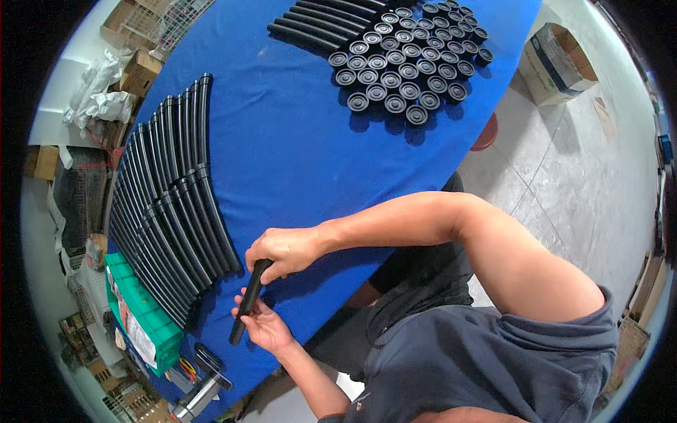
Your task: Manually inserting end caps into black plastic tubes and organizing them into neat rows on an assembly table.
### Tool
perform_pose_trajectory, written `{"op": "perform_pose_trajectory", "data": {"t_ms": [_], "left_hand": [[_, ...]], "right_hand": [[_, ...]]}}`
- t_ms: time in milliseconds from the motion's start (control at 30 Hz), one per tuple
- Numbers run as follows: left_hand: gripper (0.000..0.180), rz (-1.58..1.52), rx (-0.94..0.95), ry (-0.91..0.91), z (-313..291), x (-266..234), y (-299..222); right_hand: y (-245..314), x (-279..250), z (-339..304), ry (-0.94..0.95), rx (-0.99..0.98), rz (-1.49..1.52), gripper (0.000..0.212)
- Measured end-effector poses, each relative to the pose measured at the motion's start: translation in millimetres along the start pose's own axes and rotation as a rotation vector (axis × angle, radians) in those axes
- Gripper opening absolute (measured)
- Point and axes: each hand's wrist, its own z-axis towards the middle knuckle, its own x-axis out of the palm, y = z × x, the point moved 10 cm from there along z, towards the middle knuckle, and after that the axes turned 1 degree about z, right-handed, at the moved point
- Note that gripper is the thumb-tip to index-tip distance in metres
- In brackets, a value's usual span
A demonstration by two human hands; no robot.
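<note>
A short black tube (pixel 247 307) slants between my two hands over the blue-covered table. My left hand (pixel 271 331) supports its lower part, palm turned up with the fingers curled around it. From above, my right hand (pixel 290 251) is closed over the tube's upper end; whether a cap sits there I cannot make out. Just left of my hands lie rows of black tubes (pixel 180 225), side by side, many with a wider collar at one end. At the far side stand several round black caps (pixel 409 70), ringed on top, next to more black tubes (pixel 317 28).
The blue cloth (pixel 296 141) covers the table. A green crate (pixel 144 317) and a metal tool with a black handle (pixel 204 384) are at the near left. A cardboard box (pixel 557 67) and a red round stool (pixel 485 134) stand on the floor to the right.
</note>
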Motion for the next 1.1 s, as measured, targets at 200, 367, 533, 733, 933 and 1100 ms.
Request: {"op": "perform_pose_trajectory", "data": {"t_ms": [200, 367, 533, 733, 933, 1100], "left_hand": [[0.022, 0.009, 0.020, 0.015, -1, -3, -2], [0.026, -0.002, 0.002, 0.038, 1, 6, 3], [0.030, -0.023, -0.034, 0.051, 2, 2, 1], [0.029, 0.051, -0.017, 0.074, 3, 5, 1], [0.025, 0.068, -0.002, 0.047, 0, 4, 1], [0.030, 0.037, -0.078, 0.011, 1, -1, 10]], "right_hand": [[5, -2, 1, -0.084, -0.104, -0.052, 0.029], [15, -3, -3, -0.101, -0.231, -0.161, 0.027], [36, 8, -12, -0.091, -0.385, -0.240, 0.028], [0, 6, -3, 0.036, 0.096, 0.098, 0.031], [-2, 8, -1, 0.032, 0.071, 0.067, 0.030], [20, 2, -5, -0.091, -0.263, -0.134, 0.029]]}}
